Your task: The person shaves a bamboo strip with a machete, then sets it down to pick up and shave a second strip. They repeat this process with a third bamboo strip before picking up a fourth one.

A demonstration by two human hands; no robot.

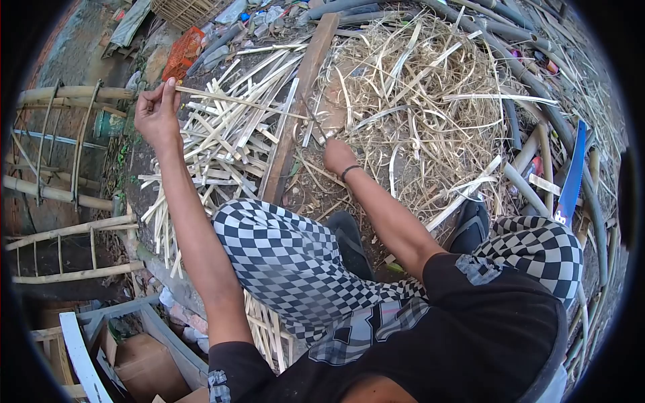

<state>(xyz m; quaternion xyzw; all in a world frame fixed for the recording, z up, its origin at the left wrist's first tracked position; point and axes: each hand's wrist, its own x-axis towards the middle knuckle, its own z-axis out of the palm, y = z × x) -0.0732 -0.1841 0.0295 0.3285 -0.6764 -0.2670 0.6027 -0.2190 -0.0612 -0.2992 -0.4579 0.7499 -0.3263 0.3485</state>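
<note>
My left hand [158, 113] is raised at the left, thumb and fingers pinched on the end of a thin bamboo strip [232, 101]. That strip stretches rightward across a wooden plank [317, 59], its far end close to the knife. In the middle, my right hand [338, 157] is closed round the handle of a knife [313, 115]; the narrow blade points up and left over the plank, and the handle is hidden in the fist. Beneath the strip lies a heap of split bamboo strips [218, 144]. Curly bamboo shavings [420, 101] spread to the right of the plank.
A saw with a blue blade [573, 176] stands at the right beside dark poles [537, 84]. Bamboo ladder-like frames [74, 195] are at the left. An orange crate [183, 54] sits at the upper left, and a cardboard box [144, 366] at the lower left.
</note>
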